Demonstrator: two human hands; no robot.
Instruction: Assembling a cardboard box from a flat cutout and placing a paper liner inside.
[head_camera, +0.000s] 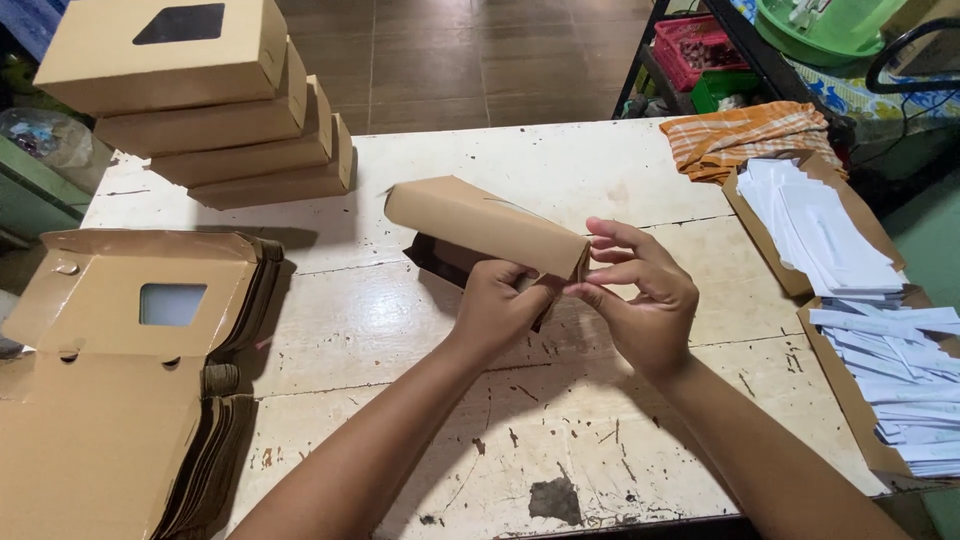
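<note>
The worn white wooden table (600, 180) has chipped, scratched paint. On its left lies a stack of flat brown cardboard blanks (120, 400), behind it four folded window boxes (220, 130). Above the table's middle, a half-folded matte cardboard box (480, 225) is gripped by the left hand (500, 305); the right hand (645, 295) pinches its end flap.

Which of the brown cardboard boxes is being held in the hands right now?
The half-folded box at the table's middle, gripped by the left hand and right hand. The finished boxes sit stacked, untouched, at the far left.
</note>
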